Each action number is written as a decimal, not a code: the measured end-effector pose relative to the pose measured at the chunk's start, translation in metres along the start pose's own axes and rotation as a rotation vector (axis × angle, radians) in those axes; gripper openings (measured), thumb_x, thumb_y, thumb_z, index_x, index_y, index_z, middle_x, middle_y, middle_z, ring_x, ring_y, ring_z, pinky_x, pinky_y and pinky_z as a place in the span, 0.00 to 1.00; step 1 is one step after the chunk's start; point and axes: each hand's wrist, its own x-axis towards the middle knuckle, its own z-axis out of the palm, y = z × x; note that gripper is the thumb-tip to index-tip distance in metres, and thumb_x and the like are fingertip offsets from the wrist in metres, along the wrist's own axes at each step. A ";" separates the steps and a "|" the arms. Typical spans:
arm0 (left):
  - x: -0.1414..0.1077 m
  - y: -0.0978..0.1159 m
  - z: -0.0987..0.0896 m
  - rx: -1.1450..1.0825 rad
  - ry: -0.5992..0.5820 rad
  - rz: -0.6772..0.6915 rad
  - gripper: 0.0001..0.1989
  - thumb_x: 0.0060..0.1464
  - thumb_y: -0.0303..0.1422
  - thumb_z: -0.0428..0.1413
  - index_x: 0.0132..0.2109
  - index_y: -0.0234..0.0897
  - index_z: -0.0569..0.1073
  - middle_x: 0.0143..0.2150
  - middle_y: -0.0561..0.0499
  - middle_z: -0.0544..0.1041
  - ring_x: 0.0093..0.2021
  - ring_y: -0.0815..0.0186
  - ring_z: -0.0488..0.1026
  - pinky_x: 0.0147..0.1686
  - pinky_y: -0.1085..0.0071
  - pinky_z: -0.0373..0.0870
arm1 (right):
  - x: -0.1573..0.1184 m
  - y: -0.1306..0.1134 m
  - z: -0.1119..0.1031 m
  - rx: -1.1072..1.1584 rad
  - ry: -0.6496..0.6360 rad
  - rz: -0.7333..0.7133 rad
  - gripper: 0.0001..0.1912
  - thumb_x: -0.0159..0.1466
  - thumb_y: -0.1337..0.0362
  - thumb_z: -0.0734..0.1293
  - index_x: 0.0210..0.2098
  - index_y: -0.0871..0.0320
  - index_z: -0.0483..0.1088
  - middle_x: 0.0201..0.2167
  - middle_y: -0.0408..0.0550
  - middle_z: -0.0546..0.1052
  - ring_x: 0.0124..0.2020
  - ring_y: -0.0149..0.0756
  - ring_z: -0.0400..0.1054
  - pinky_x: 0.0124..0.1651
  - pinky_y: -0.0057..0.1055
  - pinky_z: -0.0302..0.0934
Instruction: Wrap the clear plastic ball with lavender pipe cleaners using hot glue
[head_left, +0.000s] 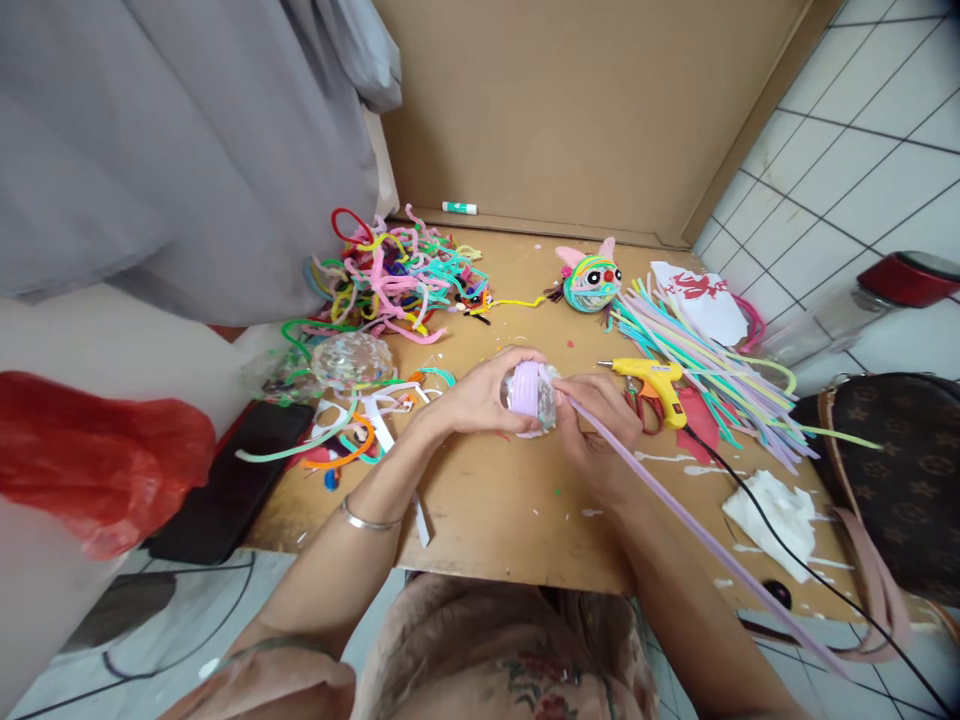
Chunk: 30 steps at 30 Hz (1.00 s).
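Observation:
My left hand is closed around a small clear ball, partly covered by side-by-side rows of lilac pipe cleaner. At the ball's right side, my right hand pinches a long lilac pipe cleaner. Its free length trails down to the lower right, past my right forearm. The part of the ball under my left fingers is hidden. Just right of my right hand lies a yellow hot glue gun, with red-handled scissors partly under it.
Tangled pipe cleaners are heaped at the back left. A decorated ball with pink ears sits at the back, beside a bundle of straight pipe cleaners. A black cord crosses the right side near a crumpled tissue and a brown bag.

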 end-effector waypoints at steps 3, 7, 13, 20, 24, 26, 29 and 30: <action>0.000 -0.001 0.000 -0.004 -0.001 -0.004 0.38 0.37 0.36 0.67 0.57 0.38 0.66 0.55 0.45 0.71 0.55 0.53 0.69 0.56 0.58 0.66 | -0.001 -0.002 0.001 0.009 -0.019 0.019 0.08 0.63 0.71 0.65 0.39 0.57 0.75 0.32 0.51 0.77 0.33 0.35 0.72 0.36 0.34 0.68; 0.000 0.000 0.000 -0.001 0.001 -0.015 0.38 0.36 0.36 0.67 0.57 0.37 0.66 0.54 0.45 0.71 0.53 0.54 0.70 0.55 0.58 0.66 | -0.001 -0.003 0.002 0.052 -0.020 0.039 0.08 0.63 0.72 0.65 0.38 0.58 0.75 0.31 0.50 0.76 0.32 0.34 0.72 0.34 0.31 0.68; -0.001 0.001 0.000 -0.005 -0.005 -0.011 0.39 0.36 0.36 0.66 0.57 0.37 0.65 0.56 0.44 0.70 0.54 0.54 0.69 0.56 0.58 0.65 | -0.003 -0.002 0.004 0.067 0.005 0.058 0.09 0.63 0.72 0.65 0.39 0.56 0.76 0.32 0.48 0.78 0.34 0.34 0.73 0.37 0.32 0.69; -0.002 0.001 0.000 -0.001 0.000 -0.021 0.39 0.37 0.36 0.66 0.58 0.37 0.65 0.55 0.44 0.70 0.53 0.55 0.70 0.55 0.59 0.66 | -0.005 0.001 0.007 0.108 0.032 0.113 0.09 0.64 0.71 0.65 0.38 0.56 0.77 0.32 0.47 0.79 0.33 0.33 0.74 0.37 0.31 0.69; -0.002 0.002 -0.002 -0.003 0.002 -0.035 0.38 0.37 0.36 0.66 0.58 0.37 0.65 0.55 0.45 0.71 0.53 0.55 0.70 0.54 0.60 0.67 | -0.005 -0.001 0.008 0.079 0.053 0.118 0.08 0.63 0.71 0.65 0.37 0.56 0.76 0.30 0.47 0.79 0.32 0.34 0.73 0.36 0.32 0.70; -0.002 0.003 -0.002 -0.006 0.002 -0.037 0.38 0.37 0.36 0.66 0.58 0.37 0.65 0.55 0.46 0.71 0.53 0.55 0.70 0.54 0.60 0.67 | -0.004 -0.004 0.008 0.061 0.066 0.135 0.07 0.64 0.71 0.65 0.36 0.56 0.75 0.29 0.47 0.78 0.31 0.33 0.73 0.35 0.32 0.69; -0.002 0.003 -0.002 -0.018 0.002 -0.030 0.38 0.37 0.35 0.66 0.58 0.37 0.65 0.55 0.45 0.71 0.54 0.55 0.70 0.55 0.60 0.66 | -0.004 -0.007 0.008 0.045 0.058 0.116 0.07 0.64 0.70 0.64 0.36 0.56 0.75 0.29 0.47 0.77 0.31 0.33 0.72 0.34 0.31 0.69; -0.002 0.003 -0.002 -0.025 0.002 -0.026 0.38 0.37 0.34 0.66 0.58 0.37 0.65 0.56 0.45 0.70 0.54 0.55 0.69 0.56 0.60 0.66 | -0.004 -0.007 0.008 0.042 0.050 0.106 0.07 0.64 0.70 0.64 0.36 0.56 0.75 0.29 0.47 0.77 0.31 0.33 0.72 0.34 0.31 0.69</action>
